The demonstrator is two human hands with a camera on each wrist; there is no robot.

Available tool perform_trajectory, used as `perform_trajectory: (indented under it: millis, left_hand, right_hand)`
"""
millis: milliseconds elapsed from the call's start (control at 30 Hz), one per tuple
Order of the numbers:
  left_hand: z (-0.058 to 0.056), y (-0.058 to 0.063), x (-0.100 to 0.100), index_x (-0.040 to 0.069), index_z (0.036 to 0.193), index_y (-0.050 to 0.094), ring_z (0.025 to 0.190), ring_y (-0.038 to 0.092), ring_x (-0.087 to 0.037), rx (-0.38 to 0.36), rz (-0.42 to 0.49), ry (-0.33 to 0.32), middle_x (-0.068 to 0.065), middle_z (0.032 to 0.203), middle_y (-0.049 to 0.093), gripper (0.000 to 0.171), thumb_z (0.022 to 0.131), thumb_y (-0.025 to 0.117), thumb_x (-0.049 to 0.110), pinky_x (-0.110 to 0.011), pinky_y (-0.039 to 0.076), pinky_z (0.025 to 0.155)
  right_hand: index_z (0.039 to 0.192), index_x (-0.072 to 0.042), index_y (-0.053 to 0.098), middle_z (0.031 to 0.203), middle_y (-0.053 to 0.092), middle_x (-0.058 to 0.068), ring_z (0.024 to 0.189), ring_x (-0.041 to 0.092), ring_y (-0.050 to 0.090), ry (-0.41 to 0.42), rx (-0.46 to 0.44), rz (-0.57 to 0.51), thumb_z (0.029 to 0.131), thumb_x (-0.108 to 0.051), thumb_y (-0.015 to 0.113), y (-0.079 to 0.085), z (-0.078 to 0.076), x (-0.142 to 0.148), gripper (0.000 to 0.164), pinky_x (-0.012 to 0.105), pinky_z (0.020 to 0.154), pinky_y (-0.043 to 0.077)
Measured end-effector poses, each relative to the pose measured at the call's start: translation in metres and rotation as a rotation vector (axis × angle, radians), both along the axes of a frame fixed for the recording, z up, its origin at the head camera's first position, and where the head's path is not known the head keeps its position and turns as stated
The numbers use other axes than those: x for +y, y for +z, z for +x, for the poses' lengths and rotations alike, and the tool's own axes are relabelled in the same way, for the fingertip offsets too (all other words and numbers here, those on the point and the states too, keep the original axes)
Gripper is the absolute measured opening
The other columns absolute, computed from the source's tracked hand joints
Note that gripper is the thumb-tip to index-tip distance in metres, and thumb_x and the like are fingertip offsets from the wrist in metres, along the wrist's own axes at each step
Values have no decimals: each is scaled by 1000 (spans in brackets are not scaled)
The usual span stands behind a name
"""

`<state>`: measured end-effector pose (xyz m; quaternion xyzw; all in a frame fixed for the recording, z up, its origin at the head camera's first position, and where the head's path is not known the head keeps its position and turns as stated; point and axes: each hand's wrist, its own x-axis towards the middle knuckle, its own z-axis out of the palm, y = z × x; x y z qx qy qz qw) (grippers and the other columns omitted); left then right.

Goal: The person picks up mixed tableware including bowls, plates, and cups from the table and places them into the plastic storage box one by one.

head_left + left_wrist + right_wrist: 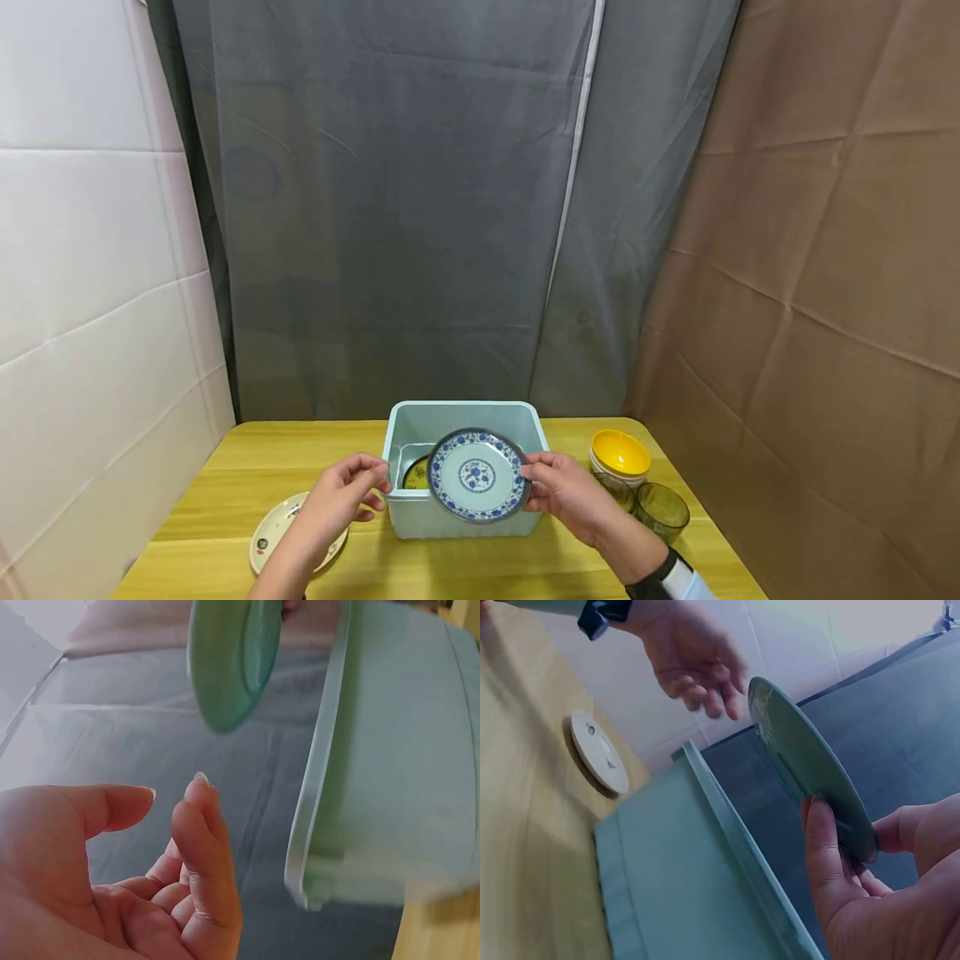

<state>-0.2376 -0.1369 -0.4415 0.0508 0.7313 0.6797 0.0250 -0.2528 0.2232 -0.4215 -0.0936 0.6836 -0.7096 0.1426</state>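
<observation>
A small plate [478, 475] with a blue floral rim and centre is tilted up in front of the pale blue-green bin [465, 518]. My right hand [564, 500] pinches its right edge, thumb on one face and fingers on the other, as the right wrist view shows. At the bin's near left corner is my left hand [347, 493], its thumb and fingers parted and loosely bent around nothing. Inside the bin, partly hidden by the plate, lies a yellow dish with a dark rim [415, 475]. Under my left forearm sits a cream plate [267, 533] with small printed pictures.
To the bin's right, a yellow bowl [621, 452] is stacked on white bowls. Two dark green glasses [663, 510] stand close in front of them, near my right forearm. Grey cloth [405, 208] hangs behind the wooden table [217, 492], with cloth walls on either side.
</observation>
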Motion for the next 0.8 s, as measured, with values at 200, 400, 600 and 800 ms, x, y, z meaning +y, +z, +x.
perform_trajectory:
  millis: [200, 400, 600, 800]
  left_hand:
    - [2, -6, -21, -2, 125, 67, 84, 71, -27, -50, -42, 97, -13, 103, 73, 28, 113, 63, 23, -36, 59, 71]
    - [7, -26, -25, -2, 123, 68, 84, 71, -26, -85, -62, 122, -11, 101, 73, 27, 114, 62, 22, -37, 59, 71]
    - [8, -38, -26, -3, 122, 68, 83, 70, -25, -85, -76, 129, -11, 100, 73, 26, 114, 61, 22, -38, 60, 71]
    - [8, -38, -28, -1, 121, 69, 83, 70, -26, -98, -75, 164, -13, 101, 73, 25, 114, 61, 21, -40, 62, 73]
  right_hand:
    - [126, 9, 64, 99, 72, 8, 81, 14, 73, 1, 13, 70, 111, -12, 60, 16, -22, 11, 27, 27, 78, 64]
    - [132, 13, 60, 99, 71, 10, 80, 16, 73, 13, 34, 163, 112, -12, 59, 22, -44, 14, 32, 29, 80, 65]
    - [134, 14, 64, 97, 75, 12, 80, 18, 76, -22, 32, 230, 110, -10, 62, 26, -74, 14, 33, 32, 80, 66]
    - [131, 11, 66, 102, 73, 14, 81, 19, 76, 1, 0, 318, 110, -9, 65, 30, -102, 10, 29, 36, 82, 67]
